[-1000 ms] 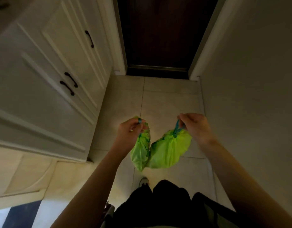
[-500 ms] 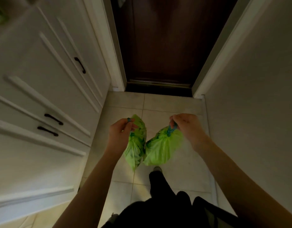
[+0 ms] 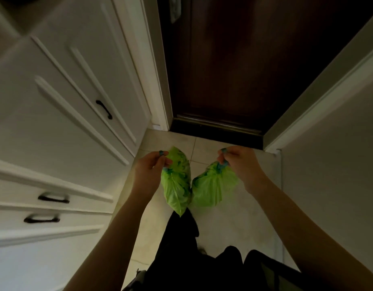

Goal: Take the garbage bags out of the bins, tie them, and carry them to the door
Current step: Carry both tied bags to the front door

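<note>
Two small bright green garbage bags hang in front of me, both tied with blue drawstrings. My left hand (image 3: 149, 171) grips the drawstring of the left bag (image 3: 177, 185), which dangles narrow and pointed. The right bag (image 3: 213, 186), rounder, hangs from the blue tie pinched in my right hand (image 3: 238, 162). The two bags touch at mid-height above the tiled floor. The dark brown door (image 3: 234, 59) stands shut straight ahead, its threshold (image 3: 215, 131) just beyond the bags.
White cabinets with black handles (image 3: 103, 109) line the left side. A pale wall (image 3: 339, 164) closes in the right. The white door frame (image 3: 158, 80) flanks the door. Beige floor tiles (image 3: 234, 223) lie below, with my dark-trousered leg stepping forward.
I have walked closer to the door; it fills more of the view and the threshold is nearer. Both hands keep hold of the bags, which swing slightly.
</note>
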The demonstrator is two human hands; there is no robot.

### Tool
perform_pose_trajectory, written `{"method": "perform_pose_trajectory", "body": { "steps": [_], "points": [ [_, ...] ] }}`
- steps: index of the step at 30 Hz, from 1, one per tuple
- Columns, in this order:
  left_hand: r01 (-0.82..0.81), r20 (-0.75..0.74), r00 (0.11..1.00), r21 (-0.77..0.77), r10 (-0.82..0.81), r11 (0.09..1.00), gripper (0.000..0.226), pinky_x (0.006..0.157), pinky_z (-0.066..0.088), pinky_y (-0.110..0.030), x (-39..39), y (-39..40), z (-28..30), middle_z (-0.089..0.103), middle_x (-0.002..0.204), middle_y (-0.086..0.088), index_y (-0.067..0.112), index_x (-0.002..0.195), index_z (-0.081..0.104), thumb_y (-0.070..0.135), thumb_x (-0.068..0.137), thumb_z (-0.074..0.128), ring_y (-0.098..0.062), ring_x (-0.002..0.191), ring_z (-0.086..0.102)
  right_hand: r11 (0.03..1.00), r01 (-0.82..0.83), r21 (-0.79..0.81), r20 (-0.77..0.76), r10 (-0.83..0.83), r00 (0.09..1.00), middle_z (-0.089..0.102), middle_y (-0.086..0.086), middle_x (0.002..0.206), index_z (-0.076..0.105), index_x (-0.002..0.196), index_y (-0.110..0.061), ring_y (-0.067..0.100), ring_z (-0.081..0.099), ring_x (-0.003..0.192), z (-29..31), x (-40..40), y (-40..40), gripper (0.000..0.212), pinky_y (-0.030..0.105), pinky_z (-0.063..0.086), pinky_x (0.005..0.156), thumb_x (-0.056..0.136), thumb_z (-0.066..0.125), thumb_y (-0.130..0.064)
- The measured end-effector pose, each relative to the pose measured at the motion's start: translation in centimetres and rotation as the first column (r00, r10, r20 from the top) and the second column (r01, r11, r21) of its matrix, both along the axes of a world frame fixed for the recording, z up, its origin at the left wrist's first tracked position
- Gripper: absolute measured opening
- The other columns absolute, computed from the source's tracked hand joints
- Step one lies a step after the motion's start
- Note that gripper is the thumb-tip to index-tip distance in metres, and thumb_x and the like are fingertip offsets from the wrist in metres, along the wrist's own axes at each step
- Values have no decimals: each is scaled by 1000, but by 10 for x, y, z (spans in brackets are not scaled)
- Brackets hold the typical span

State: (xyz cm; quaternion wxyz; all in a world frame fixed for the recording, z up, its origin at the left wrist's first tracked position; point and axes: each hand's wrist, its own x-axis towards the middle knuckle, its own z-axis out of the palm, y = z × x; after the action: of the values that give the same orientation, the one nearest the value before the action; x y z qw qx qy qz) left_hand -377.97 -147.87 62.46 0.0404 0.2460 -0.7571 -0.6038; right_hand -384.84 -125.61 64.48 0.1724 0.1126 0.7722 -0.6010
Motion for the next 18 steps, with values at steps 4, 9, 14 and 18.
{"method": "perform_pose_trajectory", "body": {
  "steps": [4,9,14,18],
  "points": [
    [11,32,999,34,-12,999,20,87,54,-35,-62,-25,-9,72,80,-7,9,97,68,1,93,51,-17,76,69,999,43,-14,23,-43,999,64,6,73,62,65,-6,3,65,60,-9,-70,-21,32,15,52,65,90,46,6],
    [27,82,996,18,-28,999,19,81,53,-27,-131,-54,-17,71,76,-2,5,99,69,0,92,51,-4,66,67,999,48,15,30,-48,998,65,5,75,59,60,-5,-2,65,62,-16,-142,-50,34,12,51,63,87,45,8],
    [48,142,989,-9,-46,999,18,72,48,-11,-189,-73,-28,70,71,11,9,92,71,4,91,54,10,62,62,999,21,44,51,-23,998,64,6,75,56,55,-6,14,63,80,-25,-204,-77,36,24,50,80,86,45,8],
    [18,181,983,2,-18,1000,19,69,45,-14,-229,-87,-38,69,67,17,13,80,72,4,89,57,8,62,61,998,-49,47,58,46,997,62,9,75,53,59,0,10,62,77,-30,-252,-95,31,21,48,79,86,42,9]
  ]
}}
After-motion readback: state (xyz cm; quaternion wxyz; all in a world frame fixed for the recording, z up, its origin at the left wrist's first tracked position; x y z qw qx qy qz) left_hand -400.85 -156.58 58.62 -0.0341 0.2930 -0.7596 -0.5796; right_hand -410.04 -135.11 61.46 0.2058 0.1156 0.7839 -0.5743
